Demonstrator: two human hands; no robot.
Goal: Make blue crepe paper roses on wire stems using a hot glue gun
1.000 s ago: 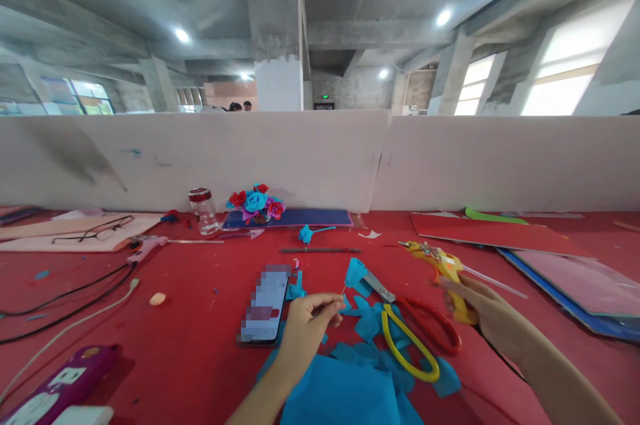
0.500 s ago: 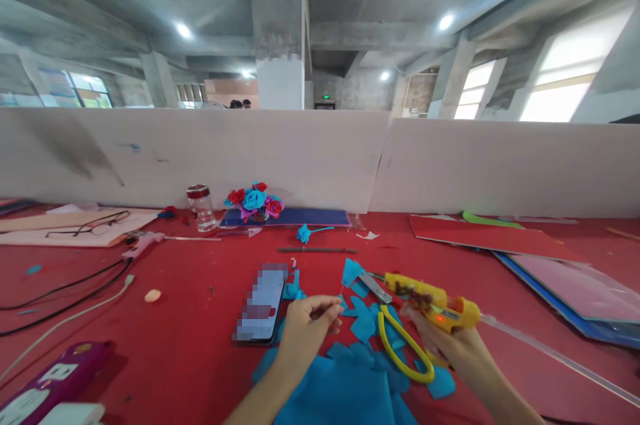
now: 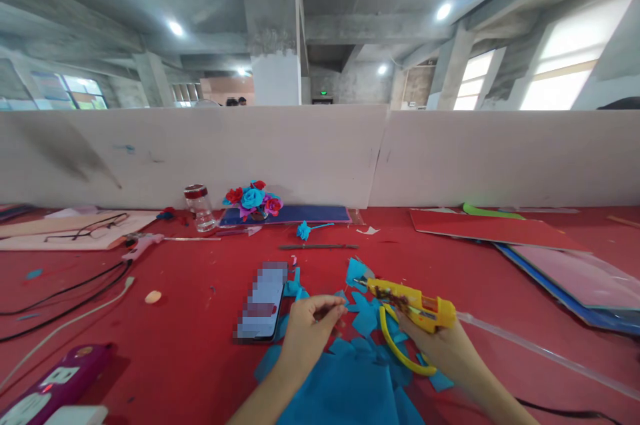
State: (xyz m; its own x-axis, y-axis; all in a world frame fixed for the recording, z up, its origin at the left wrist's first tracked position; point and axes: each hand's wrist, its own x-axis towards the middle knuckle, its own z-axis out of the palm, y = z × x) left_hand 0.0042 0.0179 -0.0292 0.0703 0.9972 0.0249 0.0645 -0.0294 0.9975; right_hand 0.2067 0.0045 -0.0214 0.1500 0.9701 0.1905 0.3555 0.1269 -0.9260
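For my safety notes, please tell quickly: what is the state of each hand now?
Left hand: closed, apparently pinching a thin stem.
Right hand: closed around the yellow glue gun.

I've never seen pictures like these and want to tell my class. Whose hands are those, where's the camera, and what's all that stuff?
There's no robot: these are a person's own bare hands. The camera sits on the person's head, so you look forward and down, much as they do.

The right hand holds a yellow glue gun, its tip close to a blue piece. The left hand pinches its fingertips together; anything between them is too small to make out.

On the red table lie more blue cut-outs, a phone and a yellow scissor handle. Farther back are colourful flowers and a jar.
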